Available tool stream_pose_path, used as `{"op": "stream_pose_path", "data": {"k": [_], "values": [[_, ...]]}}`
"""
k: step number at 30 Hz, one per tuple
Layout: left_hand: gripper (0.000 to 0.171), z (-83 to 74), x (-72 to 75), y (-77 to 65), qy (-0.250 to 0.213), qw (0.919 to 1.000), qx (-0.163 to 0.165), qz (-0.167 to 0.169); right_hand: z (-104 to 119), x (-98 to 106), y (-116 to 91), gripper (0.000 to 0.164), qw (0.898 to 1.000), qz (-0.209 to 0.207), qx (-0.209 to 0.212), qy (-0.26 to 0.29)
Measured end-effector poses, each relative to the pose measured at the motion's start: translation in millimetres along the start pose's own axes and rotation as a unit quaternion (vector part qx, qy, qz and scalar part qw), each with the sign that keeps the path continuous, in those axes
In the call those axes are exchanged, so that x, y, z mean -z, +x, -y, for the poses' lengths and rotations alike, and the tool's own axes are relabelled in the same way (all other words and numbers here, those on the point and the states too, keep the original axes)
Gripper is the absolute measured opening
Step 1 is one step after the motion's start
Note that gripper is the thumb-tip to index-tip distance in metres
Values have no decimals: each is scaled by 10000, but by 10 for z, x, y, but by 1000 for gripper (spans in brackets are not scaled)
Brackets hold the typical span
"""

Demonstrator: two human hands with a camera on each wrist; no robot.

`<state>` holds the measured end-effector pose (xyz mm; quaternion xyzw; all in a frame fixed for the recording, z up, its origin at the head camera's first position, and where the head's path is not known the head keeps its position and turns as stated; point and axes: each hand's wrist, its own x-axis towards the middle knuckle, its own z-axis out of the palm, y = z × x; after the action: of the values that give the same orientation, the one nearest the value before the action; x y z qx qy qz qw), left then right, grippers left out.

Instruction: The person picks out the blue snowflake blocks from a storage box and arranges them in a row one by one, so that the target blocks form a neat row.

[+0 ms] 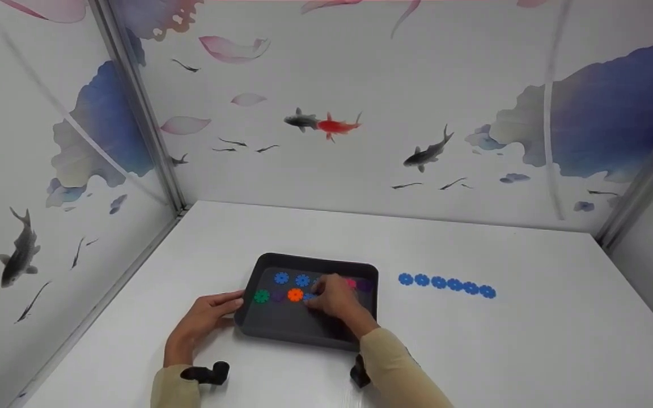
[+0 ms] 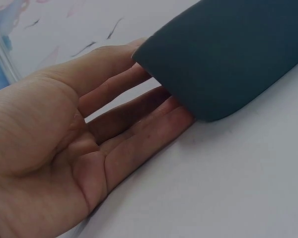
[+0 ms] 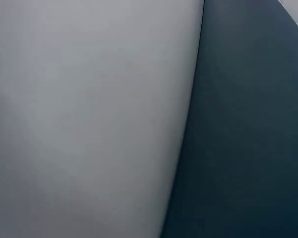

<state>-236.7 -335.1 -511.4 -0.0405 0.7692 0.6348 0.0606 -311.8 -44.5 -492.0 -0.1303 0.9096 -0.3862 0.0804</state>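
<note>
A dark grey tray [image 1: 304, 338] rests on the white table, with small flower-shaped plastic discs inside it. My left hand [image 1: 204, 317] holds the tray's left side, its thumb at the rim and the other fingers against the outer wall. My right hand [image 1: 335, 297] reaches into the tray, fingertips pinching a blue flower-shaped disc [image 1: 308, 296] beside an orange disc [image 1: 295, 294]. Green [image 1: 261, 296] and purple [image 1: 279, 296] discs lie left of it. Blue discs [image 1: 282, 278] lie behind, partly hidden by the hand. The right wrist view shows the tray wall [image 3: 243, 124], no fingers.
Several blue flower-shaped discs [image 1: 439, 282] form a slanting row on the table right of the tray. Pink [image 1: 350, 283] and purple [image 1: 365, 285] discs lie near the tray's far right corner. Patterned panels [image 1: 360, 181] enclose the table at the back and sides.
</note>
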Motion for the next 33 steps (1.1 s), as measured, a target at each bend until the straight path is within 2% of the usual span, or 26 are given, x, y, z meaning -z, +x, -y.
{"op": "stream_pose_path", "data": {"k": [22,33], "values": [[56,28,-1,9,-9,10000,-37,-18,54,20,-105,23,9960,-151,630,-617],[56,34,3,17,-40,10000,-21,-29,-8,116,-131,26,9957,-207,619,-655]]}}
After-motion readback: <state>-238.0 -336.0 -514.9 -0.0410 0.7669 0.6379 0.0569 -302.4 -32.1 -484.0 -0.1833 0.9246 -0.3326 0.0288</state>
